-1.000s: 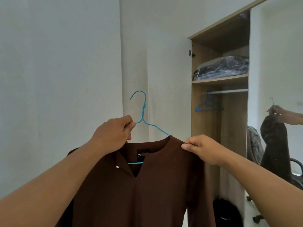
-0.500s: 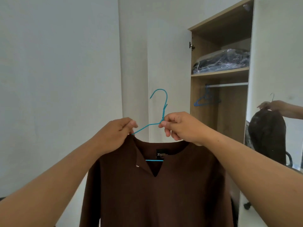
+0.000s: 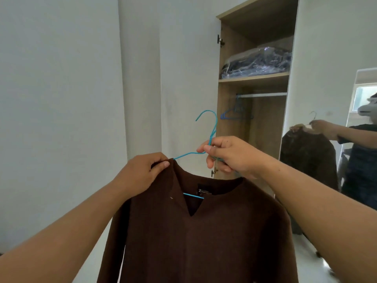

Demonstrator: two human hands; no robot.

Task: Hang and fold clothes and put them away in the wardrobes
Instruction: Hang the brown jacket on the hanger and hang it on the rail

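In front of the open wardrobe (image 3: 253, 82), the right hand (image 3: 230, 156) pinches the blue hanger (image 3: 212, 129) by its neck; the left hand (image 3: 140, 174) grips the brown shirt (image 3: 204, 237) shoulder. The hanging step seems nearly finished. Next, the hook must reach the rail (image 3: 263, 95).

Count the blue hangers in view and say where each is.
2, not counting the mirror reflection. One blue hanger carries the brown top, gripped by the right hand. Another hangs on the wardrobe rail; more may be hidden.
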